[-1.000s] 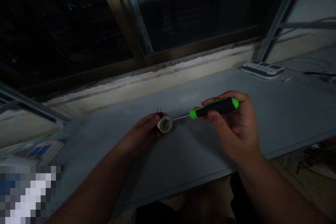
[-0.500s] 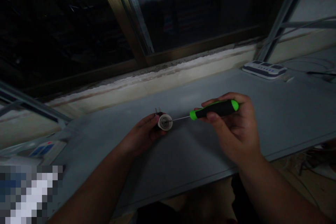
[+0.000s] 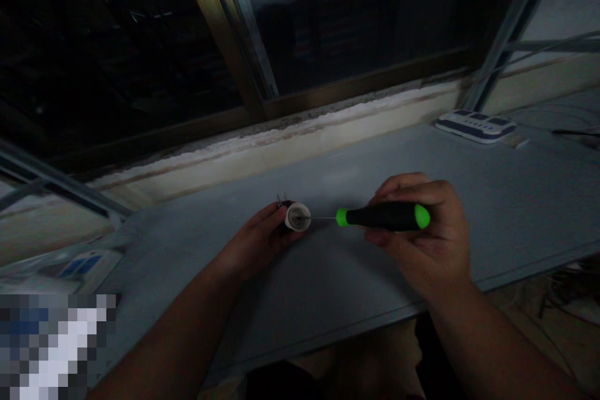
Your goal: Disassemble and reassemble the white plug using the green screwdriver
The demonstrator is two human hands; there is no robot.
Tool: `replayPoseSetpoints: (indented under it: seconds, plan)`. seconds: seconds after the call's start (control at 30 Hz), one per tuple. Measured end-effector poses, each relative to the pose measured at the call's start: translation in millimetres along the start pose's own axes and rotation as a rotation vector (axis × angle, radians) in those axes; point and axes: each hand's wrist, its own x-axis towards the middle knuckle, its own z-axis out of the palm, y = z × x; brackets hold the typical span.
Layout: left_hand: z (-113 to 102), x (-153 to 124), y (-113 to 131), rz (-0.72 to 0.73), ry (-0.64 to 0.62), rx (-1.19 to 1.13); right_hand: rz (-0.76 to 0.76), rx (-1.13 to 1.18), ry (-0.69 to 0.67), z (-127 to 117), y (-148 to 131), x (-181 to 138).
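Note:
My left hand [image 3: 255, 239] is closed around a small white lamp socket [image 3: 297, 217] with a black plug end and two metal prongs, holding it just above the grey table [image 3: 328, 275]. Its open round mouth faces right. My right hand [image 3: 422, 237] grips a screwdriver [image 3: 382, 217] with a black and green handle, lying level. The thin metal shaft reaches left, and its tip sits inside the socket's mouth.
A white and blue power strip [image 3: 475, 125] lies at the table's far right, with cables behind it. Another power strip [image 3: 79, 265] lies at the left edge. A window sill and dark window run along the back. A blurred patch covers the bottom left corner.
The screwdriver has dropped from a slight upward tilt to level, and my right hand has turned and lowered with it. The tip stays in the socket, which my left hand keeps holding.

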Motion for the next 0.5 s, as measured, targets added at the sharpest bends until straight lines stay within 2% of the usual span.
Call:
replayPoseSetpoints:
  seconds: [0.1, 0.23, 0.37, 0.5]
  plan:
    - [0.4, -1.0, -0.3, 0.004, -0.012, 0.004, -0.005, -0.092, -0.025, -2.2, -4.2, 0.9]
    - [1.3, -2.8, 0.0, 0.005, 0.005, 0.018, 0.107, 0.009, -0.104, -4.0, -8.3, -1.9]
    - [3.1, -4.1, -0.2, 0.002, -0.013, 0.033, 0.099, 0.104, -0.145, -8.0, -5.3, -1.6]
    - [4.6, -4.3, -0.3, -0.002, -0.015, 0.009, 0.088, 0.051, -0.151, -7.3, -6.8, 0.3]
